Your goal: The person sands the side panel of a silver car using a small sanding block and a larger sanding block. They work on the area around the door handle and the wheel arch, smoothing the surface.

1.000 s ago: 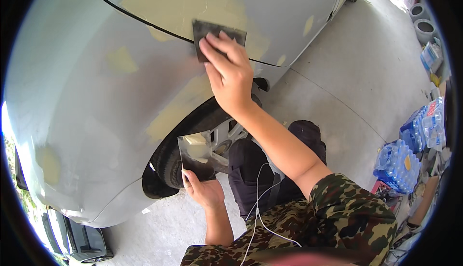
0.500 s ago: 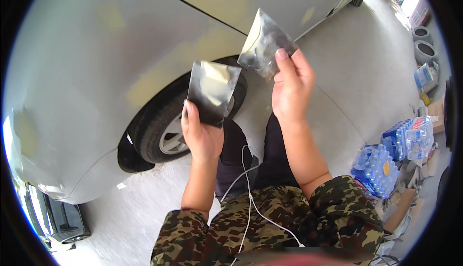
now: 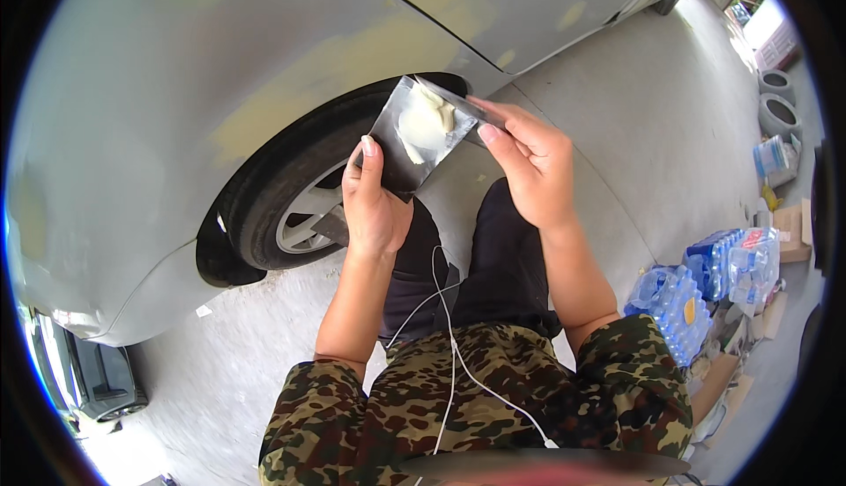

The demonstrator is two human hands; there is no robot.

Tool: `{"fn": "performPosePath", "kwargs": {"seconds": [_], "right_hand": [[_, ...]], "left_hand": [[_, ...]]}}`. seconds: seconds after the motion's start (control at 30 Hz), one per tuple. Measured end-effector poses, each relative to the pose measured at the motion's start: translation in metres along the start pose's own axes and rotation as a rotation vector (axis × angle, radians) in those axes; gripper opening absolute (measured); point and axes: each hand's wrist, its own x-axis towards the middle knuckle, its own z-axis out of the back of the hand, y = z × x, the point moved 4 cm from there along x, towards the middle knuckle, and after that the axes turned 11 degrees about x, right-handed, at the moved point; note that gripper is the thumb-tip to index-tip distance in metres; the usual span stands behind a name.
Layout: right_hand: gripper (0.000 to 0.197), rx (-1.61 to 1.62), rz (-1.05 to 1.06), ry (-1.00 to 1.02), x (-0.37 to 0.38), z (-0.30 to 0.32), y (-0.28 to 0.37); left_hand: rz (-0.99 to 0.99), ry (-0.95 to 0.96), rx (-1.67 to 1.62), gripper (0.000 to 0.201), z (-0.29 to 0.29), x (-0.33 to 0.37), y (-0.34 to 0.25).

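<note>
Head view: left hand (image 3: 374, 208) grip closed on a dark flat board (image 3: 414, 138) carrying a blob of pale filler (image 3: 425, 123), held up in front of the car wheel (image 3: 291, 208). Right hand (image 3: 533, 164) grip pinches a thin spreader (image 3: 463, 105), its edge touching the filler.

Shrink-wrapped packs of water bottles (image 3: 705, 288), blue and clear, and tan cardboard boxes (image 3: 790, 230), well right of the hands.

The car (image 3: 176, 89) is silver with yellow patches. The putty (image 3: 423, 125) is creamy white. The shirt (image 3: 493, 398) has green and brown camouflage.
</note>
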Motion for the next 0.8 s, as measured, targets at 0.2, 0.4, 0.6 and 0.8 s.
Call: {"fn": "performPosePath", "kwargs": {"seconds": [0.2,0.4,0.6,0.8], "right_hand": [[0.023,-0.346,0.331,-0.255,-0.013,0.008,0.002],[0.037,-0.295,0.368,-0.110,-0.023,-0.038,-0.012],[0.023,-0.219,0.472,-0.240,0.012,-0.027,0.011],[0.028,-0.339,0.787,-0.531,0.107,-0.030,0.038]], "left_hand": [[-0.089,-0.166,0.204,0.042,-0.002,-0.003,0.006],[-0.191,-0.197,0.491,0.045,-0.019,0.000,0.007],[-0.335,-0.221,0.452,0.049,-0.008,0.000,-0.027],[-0.360,-0.249,0.415,0.055,-0.005,-0.030,-0.038]]}}
